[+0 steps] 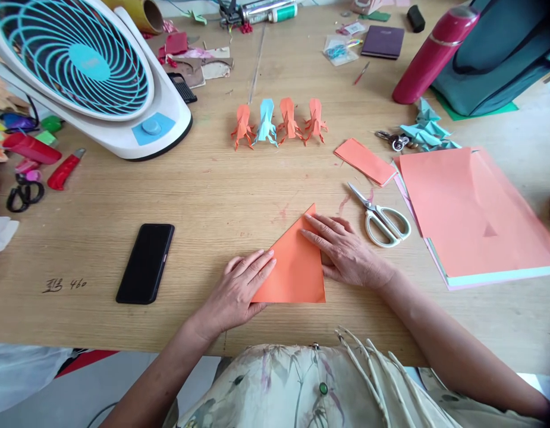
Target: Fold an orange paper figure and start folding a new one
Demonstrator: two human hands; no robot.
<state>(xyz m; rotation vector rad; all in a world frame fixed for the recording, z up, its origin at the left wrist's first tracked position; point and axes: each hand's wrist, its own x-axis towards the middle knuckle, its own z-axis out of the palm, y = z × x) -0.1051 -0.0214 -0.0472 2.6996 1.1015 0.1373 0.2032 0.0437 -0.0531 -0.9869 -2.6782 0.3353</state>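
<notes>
A sheet of orange paper (pixel 297 270), folded into a triangle, lies flat on the table near its front edge. My left hand (pixel 239 288) rests on its lower left corner, fingers stretched over the slanting edge, thumb by the bottom edge. My right hand (pixel 346 249) lies over the upper right side, its fingertips near the top point and its thumb close to the right edge. Just right of that hand are scissors (pixel 384 220) with white handles, blades apart. Beyond them sits a folded orange paper strip (pixel 365 161).
Several folded paper figures (pixel 290 122) stand in a row farther back. A phone (pixel 145 263) lies to the left, below a fan (pixel 123 89). Stacked paper sheets (pixel 471 220), teal folded pieces (pixel 429 128) and a red bottle (pixel 435 56) occupy the right; a red cutter (pixel 66 170) lies far left.
</notes>
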